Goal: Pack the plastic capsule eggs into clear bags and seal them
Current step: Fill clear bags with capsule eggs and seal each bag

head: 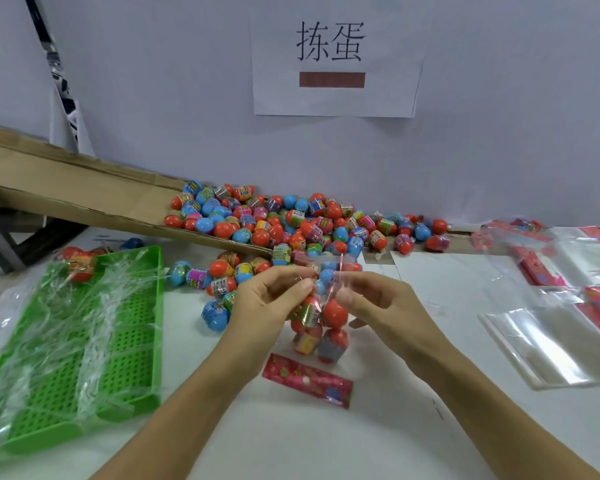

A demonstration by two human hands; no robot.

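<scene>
A clear bag [321, 323] stands upright at the table's middle, holding several red and blue capsule eggs. My left hand [267, 303] pinches the bag's upper left edge. My right hand [378, 303] pinches its upper right edge. The bag's top flap sticks up between my thumbs. A large heap of loose capsule eggs [291, 220] lies behind the bag against the wall. More loose eggs [215, 275] sit just left of my left hand. A red printed header card [307, 381] lies flat in front of the bag.
A green perforated tray [84, 344] covered with crumpled clear film sits at the left. A cardboard sheet [84, 188] slopes down behind it. Stacks of empty clear bags [561, 344] and red cards [537, 271] lie at the right. A paper sign [336, 53] hangs on the wall.
</scene>
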